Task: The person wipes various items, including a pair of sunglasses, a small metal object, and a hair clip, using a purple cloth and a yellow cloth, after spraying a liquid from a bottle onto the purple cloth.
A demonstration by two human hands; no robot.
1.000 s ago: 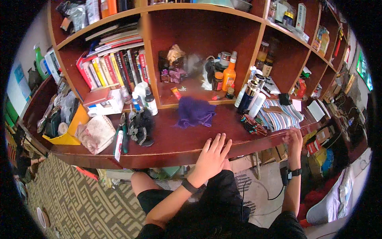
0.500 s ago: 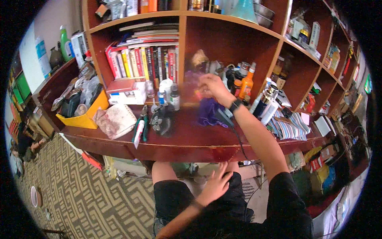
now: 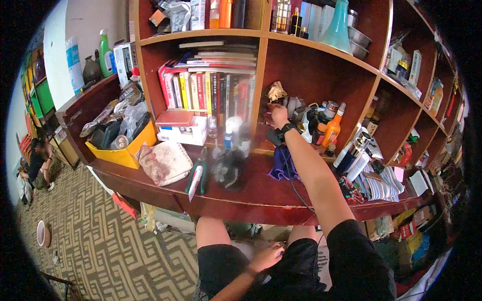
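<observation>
My right hand (image 3: 277, 116) reaches into the open shelf compartment, fingers curled and partly hidden, just below a tan, rough, shell-like piece (image 3: 276, 92). What those fingers hold, if anything, I cannot make out. A dark band circles that wrist; beside it is a small dark device (image 3: 274, 137) with a thin cable running down the desk front. Below the forearm a purple cloth (image 3: 284, 163) lies crumpled on the desk. My left hand (image 3: 266, 258) rests over my lap with bent fingers, closed; something small and pale may be at the fingertips.
Bottles, an orange one (image 3: 333, 126) among them, crowd the compartment's right. Left on the desk are a yellow box (image 3: 118, 154), a folded towel (image 3: 168, 163), green-handled pliers (image 3: 203, 180) with a white tube (image 3: 196, 176), and a dark coil (image 3: 227, 170). A person (image 3: 40, 163) sits far left.
My view has shifted, so the shelves sit lower and further right. My right hand has moved deeper into the compartment, toward the shell-like piece. The left hand's spread fingers have curled in.
</observation>
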